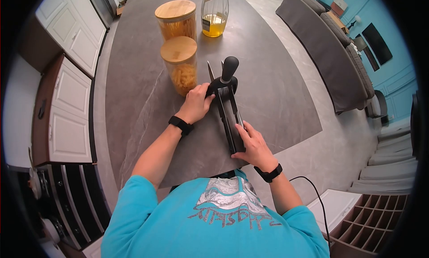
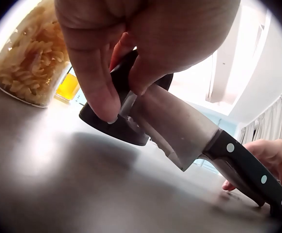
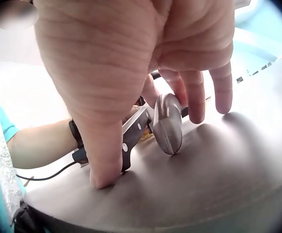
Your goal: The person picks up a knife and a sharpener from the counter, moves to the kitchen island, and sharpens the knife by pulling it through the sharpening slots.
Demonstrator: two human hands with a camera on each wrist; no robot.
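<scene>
Knife [image 2: 214, 145] lies low over the grey surface [image 1: 277, 97], blade toward the black sharpener [image 1: 225, 81], black riveted handle toward the person.

Left hand [image 1: 196, 101]: fingers curled round the sharpener base, thumb pressing beside the blade where it enters the slot.

Right hand [image 1: 254, 144]: fingers curled onto the handle end, thumb tip planted on the surface. Right wrist view shows the metal butt cap under the fingers; grip looks light, more pinch than full wrap.

Two pasta jars [image 1: 181, 63] and an oil bottle [image 1: 214, 12] stand just behind the sharpener.

Judgement: firm the handle grip before drawing; keep the blade upright in the slot; hold the base flat, left thumb clear of the edge; draw straight back, even pressure.
</scene>
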